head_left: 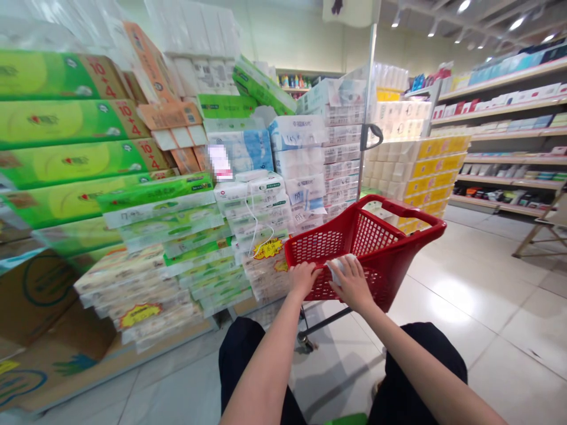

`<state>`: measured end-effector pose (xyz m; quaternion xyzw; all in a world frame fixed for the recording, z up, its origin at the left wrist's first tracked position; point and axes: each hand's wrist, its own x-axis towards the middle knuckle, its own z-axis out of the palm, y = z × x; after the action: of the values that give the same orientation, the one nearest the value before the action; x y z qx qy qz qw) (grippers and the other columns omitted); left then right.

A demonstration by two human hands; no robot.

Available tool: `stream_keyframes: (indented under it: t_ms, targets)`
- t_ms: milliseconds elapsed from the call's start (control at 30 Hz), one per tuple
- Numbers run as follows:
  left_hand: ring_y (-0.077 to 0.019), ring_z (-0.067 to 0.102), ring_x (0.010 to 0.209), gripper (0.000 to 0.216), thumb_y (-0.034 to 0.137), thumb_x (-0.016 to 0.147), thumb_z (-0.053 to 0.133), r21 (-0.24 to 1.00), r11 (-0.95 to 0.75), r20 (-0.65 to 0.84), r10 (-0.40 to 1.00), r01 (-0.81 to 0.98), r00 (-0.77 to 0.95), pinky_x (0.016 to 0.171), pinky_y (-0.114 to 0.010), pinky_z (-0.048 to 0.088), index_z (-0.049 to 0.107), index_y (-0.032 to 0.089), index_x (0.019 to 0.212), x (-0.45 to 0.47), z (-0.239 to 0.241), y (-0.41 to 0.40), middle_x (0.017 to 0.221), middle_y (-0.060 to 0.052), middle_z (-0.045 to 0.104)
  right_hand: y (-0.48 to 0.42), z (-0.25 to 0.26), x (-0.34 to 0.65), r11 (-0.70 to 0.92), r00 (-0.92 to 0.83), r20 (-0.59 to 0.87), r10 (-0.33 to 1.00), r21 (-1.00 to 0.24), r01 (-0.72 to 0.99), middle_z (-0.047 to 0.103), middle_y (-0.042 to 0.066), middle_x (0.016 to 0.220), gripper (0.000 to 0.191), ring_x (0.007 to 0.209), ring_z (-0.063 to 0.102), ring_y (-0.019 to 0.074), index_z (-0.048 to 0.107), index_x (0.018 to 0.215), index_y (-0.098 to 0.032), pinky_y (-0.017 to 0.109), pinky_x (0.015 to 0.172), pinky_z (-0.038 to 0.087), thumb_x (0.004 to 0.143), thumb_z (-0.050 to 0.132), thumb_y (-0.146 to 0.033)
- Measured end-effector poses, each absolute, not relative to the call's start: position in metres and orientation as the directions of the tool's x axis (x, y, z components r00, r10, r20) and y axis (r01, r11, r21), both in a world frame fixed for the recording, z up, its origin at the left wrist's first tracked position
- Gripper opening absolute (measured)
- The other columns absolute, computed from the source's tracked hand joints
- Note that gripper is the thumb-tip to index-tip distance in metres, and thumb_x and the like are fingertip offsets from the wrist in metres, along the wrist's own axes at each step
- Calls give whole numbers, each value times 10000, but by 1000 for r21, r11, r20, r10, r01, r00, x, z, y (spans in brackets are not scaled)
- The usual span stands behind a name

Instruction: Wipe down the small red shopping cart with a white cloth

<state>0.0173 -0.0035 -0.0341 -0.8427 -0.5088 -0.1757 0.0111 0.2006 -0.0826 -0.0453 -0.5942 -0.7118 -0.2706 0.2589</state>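
Observation:
A red plastic shopping cart (398, 236) stands just in front of me on the tiled floor. My left hand (303, 277) is curled over the near rim of the basket. My right hand (352, 282) grips the same rim beside it, with a small white object (337, 268) pressed under its fingers. Both forearms reach forward from the bottom of the view.
Stacked packs of tissue and toilet paper (177, 224) fill the left side down to the floor. A metal pole (365, 118) rises behind the cart. Yellow-and-white stacks (425, 171) sit beyond it. Shelves (509, 136) line the right wall, with a folding stand (544, 230) on the tiles.

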Motion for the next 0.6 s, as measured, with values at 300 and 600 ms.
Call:
stream_keyframes:
  t_ms: [300, 600]
  targets:
    - [-214, 589, 975, 402, 556, 988, 336, 161, -483, 316, 852, 861, 419, 855, -354, 374, 625, 277, 1019, 17, -34, -4, 1001, -33, 648, -93, -36, 241, 220, -276, 639, 718, 168, 961, 325, -19, 1571, 586, 1442, 239, 264, 344, 1503, -368, 476, 1186, 176, 933, 481, -373]
    - [-205, 588, 946, 344, 526, 987, 384, 156, -473, 350, 847, 867, 400, 825, -338, 368, 609, 266, 972, 21, -38, -3, 978, -15, 649, -89, -42, 309, -46, 57, 732, 679, -36, 998, 295, -17, 1586, 523, 1479, 138, 276, 364, 1493, -359, 557, 1176, 116, 972, 358, -402]
